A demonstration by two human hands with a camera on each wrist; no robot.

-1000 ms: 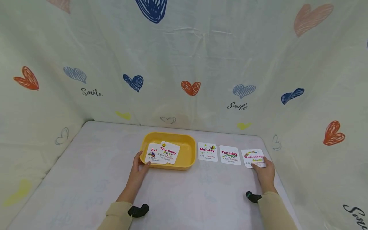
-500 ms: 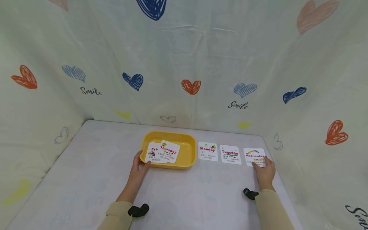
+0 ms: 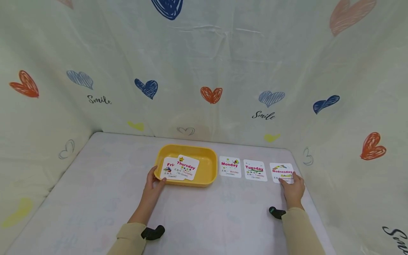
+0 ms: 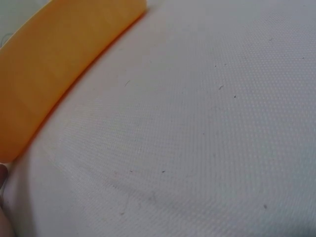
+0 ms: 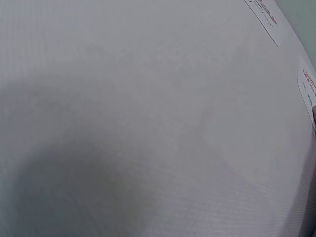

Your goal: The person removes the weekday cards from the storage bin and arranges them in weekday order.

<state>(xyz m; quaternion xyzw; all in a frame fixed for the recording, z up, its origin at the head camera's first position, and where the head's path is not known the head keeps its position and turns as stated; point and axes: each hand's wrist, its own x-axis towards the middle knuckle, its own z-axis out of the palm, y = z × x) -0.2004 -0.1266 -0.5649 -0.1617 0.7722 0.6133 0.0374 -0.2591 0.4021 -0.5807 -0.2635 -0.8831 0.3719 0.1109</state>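
Head view first: the right grip pinches the near right part of the Wednesday card, thumb on its near edge and a finger at its right side; the card lies flat on the tabletop, just beyond that grip; left of it come the Tuesday card and, farther left, the Monday card; over at the left grip, thumb and fingers clasp the near left corner of the yellow tray, and inside, just right of those fingers, the Thursday card overlaps the Friday card.

The card looks light, thin and fairly stiff, its face probably smooth enough to slip; opposite edges seem the safest hold, since a hard squeeze at one corner might bow it; the tray looks like rigid, light plastic, best steadied by its rim.

To the left wrist view: the tray's outer wall rises beyond the fingertips at the left edge; the clasp itself is mostly out of frame.

And the right wrist view: two cards, cut off, upper right; a sliver of finger meets the nearer one, but this angle can't tell the pinch.
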